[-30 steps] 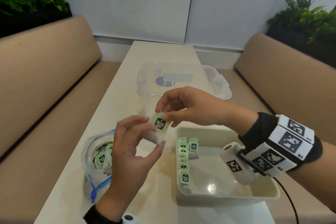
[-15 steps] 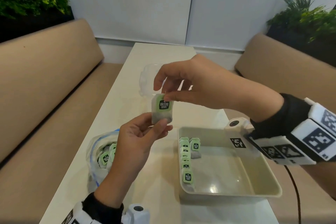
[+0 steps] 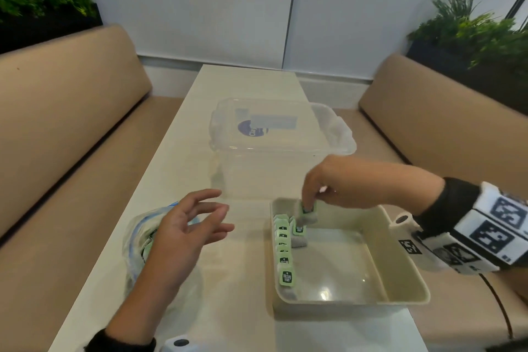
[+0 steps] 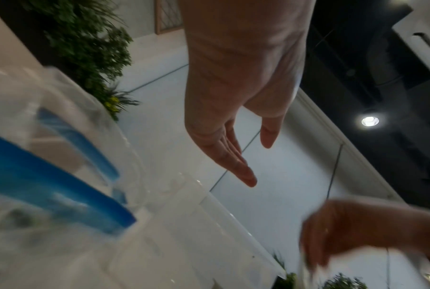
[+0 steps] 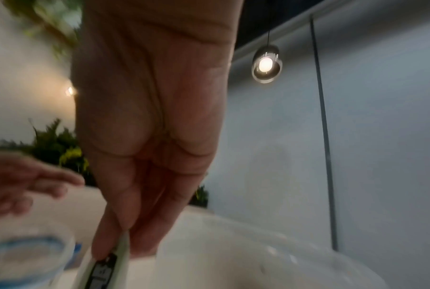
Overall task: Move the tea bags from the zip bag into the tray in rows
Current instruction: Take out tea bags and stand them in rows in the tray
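Observation:
A beige tray [image 3: 400, 254] sits on the table at the right, with a row of several green-tagged tea bags [image 3: 284, 248] standing along its left wall and one more tea bag [image 3: 299, 233] beside the row's far end. My right hand [image 3: 311, 203] pinches a tea bag [image 3: 308, 210] by its tag at the tray's far left corner; the right wrist view shows that tea bag [image 5: 107, 267] between thumb and fingers. My left hand [image 3: 194, 226] hovers with spread fingers, holding nothing, over the clear zip bag [image 3: 137, 237], whose blue zip bag strip [image 4: 48, 176] fills the left wrist view.
A clear plastic box [image 3: 271, 151] with a loose lid stands on the table behind the tray. Tan benches [image 3: 57, 137] run along both sides. Bare table [image 3: 243, 280] lies between the zip bag and the tray.
The left hand has let go of the tea bag and dropped back toward the zip bag. The right hand has carried the tea bag down into the tray's far left corner.

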The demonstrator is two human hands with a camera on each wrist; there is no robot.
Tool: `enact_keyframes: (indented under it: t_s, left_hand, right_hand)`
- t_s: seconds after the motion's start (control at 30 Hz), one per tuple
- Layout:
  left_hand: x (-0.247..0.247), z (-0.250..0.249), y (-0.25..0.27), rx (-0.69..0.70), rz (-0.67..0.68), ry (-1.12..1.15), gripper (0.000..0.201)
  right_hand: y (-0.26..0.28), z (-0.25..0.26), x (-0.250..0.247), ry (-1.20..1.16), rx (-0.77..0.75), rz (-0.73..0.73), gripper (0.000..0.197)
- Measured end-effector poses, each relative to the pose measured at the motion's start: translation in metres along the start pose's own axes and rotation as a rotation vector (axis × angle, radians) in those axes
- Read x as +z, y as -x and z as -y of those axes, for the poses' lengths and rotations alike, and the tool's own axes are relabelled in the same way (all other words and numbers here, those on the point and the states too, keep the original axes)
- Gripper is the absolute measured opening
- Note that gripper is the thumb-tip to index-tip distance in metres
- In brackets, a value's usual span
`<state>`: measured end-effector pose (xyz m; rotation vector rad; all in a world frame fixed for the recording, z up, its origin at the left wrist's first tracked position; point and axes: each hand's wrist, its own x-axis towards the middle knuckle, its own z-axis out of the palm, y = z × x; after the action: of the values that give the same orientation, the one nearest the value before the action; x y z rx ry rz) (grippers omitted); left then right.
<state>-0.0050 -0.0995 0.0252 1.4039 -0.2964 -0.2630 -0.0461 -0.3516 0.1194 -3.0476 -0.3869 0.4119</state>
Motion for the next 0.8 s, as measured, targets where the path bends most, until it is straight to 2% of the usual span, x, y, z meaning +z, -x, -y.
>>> enact_keyframes:
  t_s: [0.1,0.23,0.43,0.8]
  left_hand:
    - [-0.013,0.007,0.000,-0.028,-0.026,-0.006,0.017]
    - [-0.022,0.012,0.000,-0.028,-0.057,-0.037,0.017]
    - [-0.032,0.017,0.001,-0.022,-0.118,-0.053,0.019]
    - [-0.050,0.021,-0.001,0.002,-0.178,-0.045,0.023]
  right_hand:
    - [-0.005,-0.023,0.037,-0.003,0.060,0.266,0.035]
    - [-0.017,-0.036,0.065,-0.107,0.117,0.414,0.043]
    - [-0.039,-0.047,0.085,-0.185,0.194,0.426,0.049]
    - [-0.045,-0.047,0.092,-0.140,0.233,0.405,0.049]
